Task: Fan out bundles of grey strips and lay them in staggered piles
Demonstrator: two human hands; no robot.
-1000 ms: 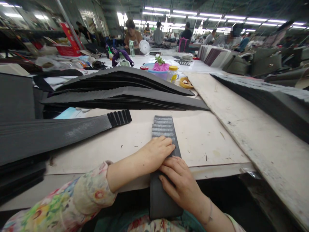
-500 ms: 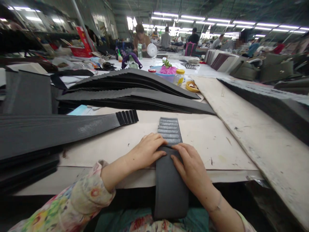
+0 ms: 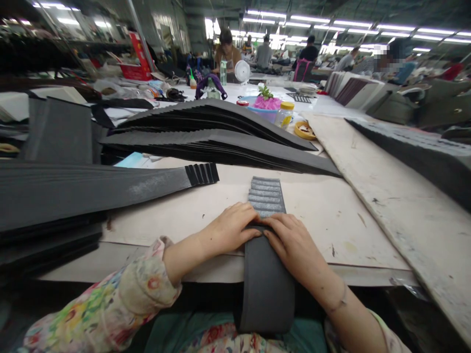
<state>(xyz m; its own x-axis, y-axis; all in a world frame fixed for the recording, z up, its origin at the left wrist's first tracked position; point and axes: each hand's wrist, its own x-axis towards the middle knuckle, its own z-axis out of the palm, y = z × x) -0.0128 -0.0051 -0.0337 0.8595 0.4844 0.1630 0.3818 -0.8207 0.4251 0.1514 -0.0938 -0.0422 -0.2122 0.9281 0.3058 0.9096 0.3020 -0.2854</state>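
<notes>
A long dark grey strip (image 3: 268, 289) hangs over the table's front edge toward my lap. My left hand (image 3: 232, 226) grips its upper end from the left, thumb against fingers. From the right, my right hand (image 3: 296, 242) pinches the same end, and the fingertips of both hands nearly meet there. Just beyond the fingers lies a stepped stack of strip ends (image 3: 265, 191), with whitish bands across them. The fingers partly cover where the held strip meets this stack.
To the left lies a fanned pile of grey strips (image 3: 154, 189). Two more strip stacks (image 3: 217, 139) lie behind. A worn board (image 3: 390, 196) runs along the right, carrying another stack (image 3: 415, 152). Farther back are a yellow-lidded jar (image 3: 284, 116), a white fan (image 3: 242, 71) and people at work.
The scene has shifted slightly right in view. My fingertips and thumbs have drawn closer together at the strip's upper end, and the hanging part bows out more.
</notes>
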